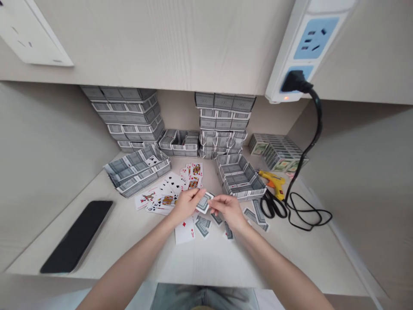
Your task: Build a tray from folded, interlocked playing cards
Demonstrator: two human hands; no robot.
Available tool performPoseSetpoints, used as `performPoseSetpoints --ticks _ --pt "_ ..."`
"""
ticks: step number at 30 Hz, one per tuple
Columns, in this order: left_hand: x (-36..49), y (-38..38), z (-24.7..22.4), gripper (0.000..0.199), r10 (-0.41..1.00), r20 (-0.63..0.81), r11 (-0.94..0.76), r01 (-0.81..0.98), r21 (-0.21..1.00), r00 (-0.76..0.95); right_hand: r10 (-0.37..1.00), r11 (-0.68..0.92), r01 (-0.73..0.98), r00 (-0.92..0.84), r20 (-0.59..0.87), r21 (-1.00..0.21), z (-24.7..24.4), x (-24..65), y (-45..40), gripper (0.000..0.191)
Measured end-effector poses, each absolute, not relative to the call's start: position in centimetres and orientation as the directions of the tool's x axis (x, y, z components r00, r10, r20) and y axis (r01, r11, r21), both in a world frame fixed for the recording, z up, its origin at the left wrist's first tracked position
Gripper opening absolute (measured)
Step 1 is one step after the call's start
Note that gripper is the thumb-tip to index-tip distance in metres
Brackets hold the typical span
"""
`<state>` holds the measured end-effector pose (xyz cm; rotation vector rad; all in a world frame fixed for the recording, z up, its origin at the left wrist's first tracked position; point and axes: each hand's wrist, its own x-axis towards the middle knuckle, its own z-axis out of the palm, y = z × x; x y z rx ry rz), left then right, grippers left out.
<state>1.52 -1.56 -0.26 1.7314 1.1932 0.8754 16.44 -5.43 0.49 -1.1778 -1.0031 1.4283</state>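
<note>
Between both hands is a playing card (204,203), its patterned grey back facing up. My left hand (187,204) pinches its left side, thumb on top. The fingers of my right hand (228,209) close on its right edge. Whether it is one card or a few stacked, I cannot tell. Loose face-up cards (167,199) spread to the left of my hands, a joker among them. An ace of diamonds (184,231) lies under my left wrist. Small folded cards (202,226) lie just below the hands, with more folded cards (258,212) to the right.
Open boxes made of folded cards stand left (138,170) and right (240,176). Behind rise two stacks of such boxes (132,114) (225,120). Black scissors (272,206), a yellow glue gun (273,183) and its black cable (309,215) lie right; a phone (77,237) lies left.
</note>
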Motion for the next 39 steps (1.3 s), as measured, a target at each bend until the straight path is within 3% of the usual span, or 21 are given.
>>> performPoseSetpoints --ticks 39 --pt "1.69 -2.14 -0.23 0.045 0.953 0.061 -0.181 0.394 0.901 0.298 0.989 -0.145 -0.183 0.000 -0.147 -0.972 0.63 16.47 -5.49 0.019"
